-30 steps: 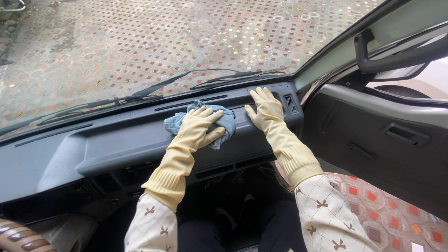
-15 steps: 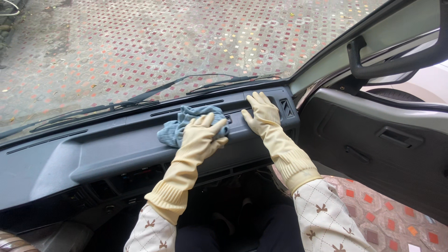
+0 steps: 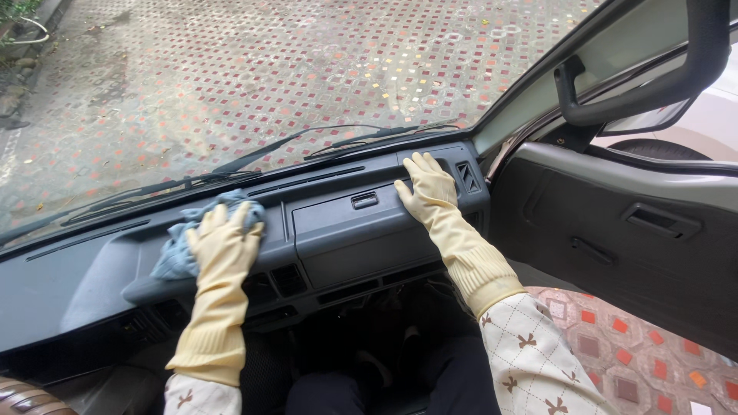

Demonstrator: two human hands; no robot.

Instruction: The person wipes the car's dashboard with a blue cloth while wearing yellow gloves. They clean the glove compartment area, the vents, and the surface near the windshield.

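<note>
Both my hands wear long yellow rubber gloves. My left hand presses flat on a crumpled blue cloth against the upper left part of the dark grey dashboard. My right hand rests open and flat on the dashboard's top right edge, beside a small air vent and above the glovebox lid with its latch.
The windscreen shows wiper blades and patterned paving outside. The passenger door stands open at right, with a grab handle above it. Vent slots sit below my left hand. My dark-trousered legs fill the footwell.
My left hand has slid the blue cloth leftward along the dashboard, away from my right hand, which has stayed at the right end. The view has shifted, showing the glovebox lid.
</note>
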